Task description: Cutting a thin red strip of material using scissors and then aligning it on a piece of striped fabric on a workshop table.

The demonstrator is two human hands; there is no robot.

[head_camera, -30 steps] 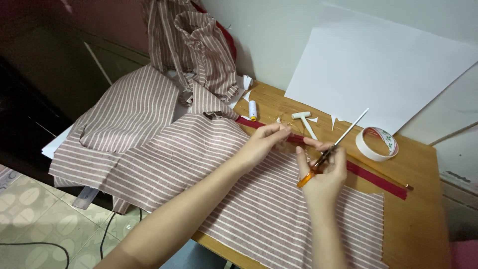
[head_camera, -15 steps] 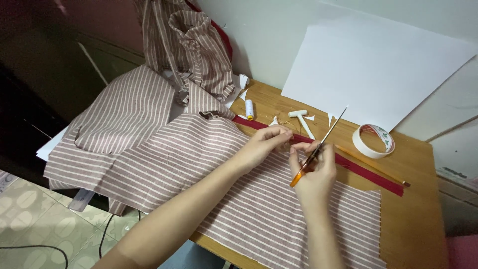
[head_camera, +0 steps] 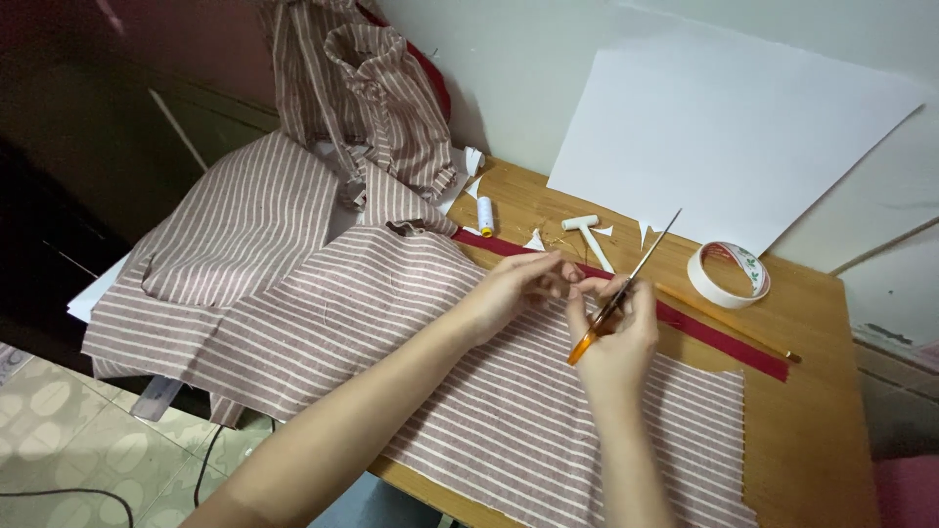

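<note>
Your right hand [head_camera: 618, 337] is closed around the orange-handled scissors [head_camera: 626, 288], blades pointing up and away, while your left hand [head_camera: 518, 288] pinches something too small to make out — fingertips meeting just beside the right hand. Both hover over the striped fabric [head_camera: 489, 411] on the wooden table [head_camera: 822, 430], near the red strip [head_camera: 724, 342].

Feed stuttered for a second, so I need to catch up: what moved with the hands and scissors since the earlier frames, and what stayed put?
The right hand lifted the orange-handled scissors slightly off the striped fabric, blades now tilted more steeply up, and the left hand closed in until its fingertips meet the right hand's. Nothing was picked up or let go. The tape roll, thread spool, red strip and white paper kept their places.
</note>
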